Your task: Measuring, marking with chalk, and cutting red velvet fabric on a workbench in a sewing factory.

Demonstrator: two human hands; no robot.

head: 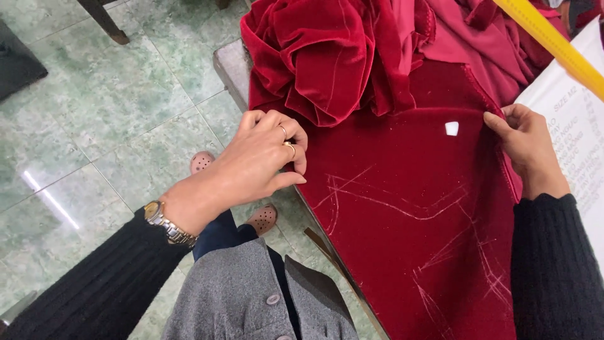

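hands 2 (264,154) | chalk pieces 1 (452,128) | rulers 1 (553,41) | rings 2 (290,148) | watches 1 (165,223)

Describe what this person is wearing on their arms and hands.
Both arms wear black ribbed knit sleeves. The left hand has two gold-coloured rings on its fingers and a gold-and-silver metal wristwatch at the wrist. The right hand shows no jewellery.
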